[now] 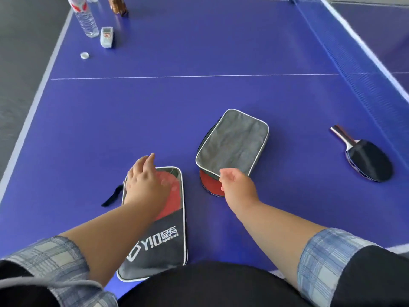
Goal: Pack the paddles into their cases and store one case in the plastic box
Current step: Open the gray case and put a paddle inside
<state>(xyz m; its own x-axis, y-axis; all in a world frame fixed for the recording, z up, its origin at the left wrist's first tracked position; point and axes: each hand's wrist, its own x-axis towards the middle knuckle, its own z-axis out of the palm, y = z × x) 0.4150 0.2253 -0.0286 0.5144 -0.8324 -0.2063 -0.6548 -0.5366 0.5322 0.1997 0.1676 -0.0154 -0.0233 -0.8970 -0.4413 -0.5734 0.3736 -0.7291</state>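
At the bench's (199,96) near edge, our left grip (146,182) spreads slack-fingered over the black windowed case (159,240), which shows a red paddle (174,196). Our right grip (236,185) curls at the soft grey case (232,142); we cannot tell if it holds. A second red paddle (210,185) pokes out round beneath, and a black paddle (369,162) lies well right.

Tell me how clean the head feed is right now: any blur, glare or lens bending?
Head view: the left hand is slightly motion-smeared at the fingertips, above the black case; a pale sheen lies on that case's clear window; the wide lens bows the white side line of the table and the net; light is soft and even, shadows faint; the loose paddle at right is sharp.
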